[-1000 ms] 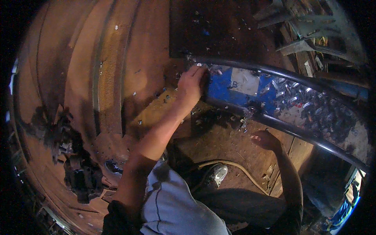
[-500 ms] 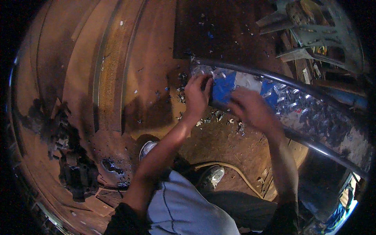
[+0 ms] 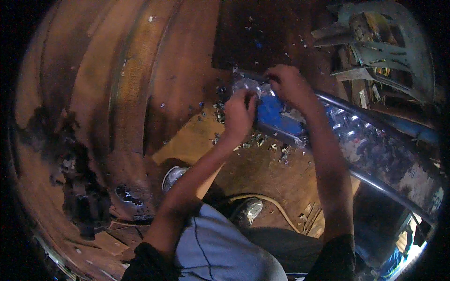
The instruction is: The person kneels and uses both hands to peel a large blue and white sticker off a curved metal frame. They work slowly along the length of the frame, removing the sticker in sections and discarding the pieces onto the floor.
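A long metal tray [image 3: 403, 164] with shiny rounded rims runs from the middle toward the right. A blue sheet-like patch [image 3: 276, 114] lies across its left part, beside many small shiny metal pieces [image 3: 349, 124]. My left hand [image 3: 239, 114] is at the tray's left end, its fingers curled together at the blue patch's left edge. Over the far rim, my right hand [image 3: 291, 84] bends its fingers down and inward near a few shiny pieces. Whatever either hand's fingertips hold is too small or hidden to tell. My right forearm covers part of the tray.
Small scraps [image 3: 260, 139] are scattered around the tray's left end. A pale plastic chair [image 3: 389, 51] lies at the far right among debris. A hose [image 3: 276, 206] curves near my shoe [image 3: 248, 210]. A dark, dirty machine-like object [image 3: 86, 206] is at the left.
My right hand has moved away from me, from the tray's middle to its far rim. My left hand stays at the left end. The view has shifted slightly.
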The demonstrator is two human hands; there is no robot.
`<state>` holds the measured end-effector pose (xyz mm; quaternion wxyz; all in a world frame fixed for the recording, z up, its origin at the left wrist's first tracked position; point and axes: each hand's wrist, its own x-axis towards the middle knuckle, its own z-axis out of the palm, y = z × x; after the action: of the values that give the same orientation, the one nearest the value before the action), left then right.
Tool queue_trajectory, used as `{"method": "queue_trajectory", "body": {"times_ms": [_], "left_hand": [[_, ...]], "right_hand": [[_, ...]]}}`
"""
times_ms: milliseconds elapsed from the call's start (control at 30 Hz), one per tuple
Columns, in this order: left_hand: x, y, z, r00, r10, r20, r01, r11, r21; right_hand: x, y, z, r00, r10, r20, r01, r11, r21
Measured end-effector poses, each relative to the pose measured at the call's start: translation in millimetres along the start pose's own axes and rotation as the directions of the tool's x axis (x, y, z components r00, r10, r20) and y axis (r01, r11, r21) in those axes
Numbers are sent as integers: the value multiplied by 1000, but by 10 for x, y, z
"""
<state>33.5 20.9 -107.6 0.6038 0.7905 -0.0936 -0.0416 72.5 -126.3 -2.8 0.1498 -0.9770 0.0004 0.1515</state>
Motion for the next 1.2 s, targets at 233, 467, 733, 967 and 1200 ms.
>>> {"method": "queue_trajectory", "body": {"times_ms": [233,467,733,967,1200], "left_hand": [[166,-29,-88,995,13,95,-12,1000,-9],[250,57,-83,977,-87,194,37,968,247],[284,166,-47,962,-88,258,-49,875,481],[309,175,0,945,-109,308,-22,919,393],[231,-89,-186,989,-77,128,54,983,174]], "right_hand": [[-204,155,-81,999,-9,-40,17,976,215],[-192,108,-91,999,-23,-35,30,976,214],[-218,104,-92,999,-36,-40,45,969,245],[-205,121,-110,998,-46,-31,51,976,214],[-197,161,-82,997,-40,-64,54,966,251]]}}
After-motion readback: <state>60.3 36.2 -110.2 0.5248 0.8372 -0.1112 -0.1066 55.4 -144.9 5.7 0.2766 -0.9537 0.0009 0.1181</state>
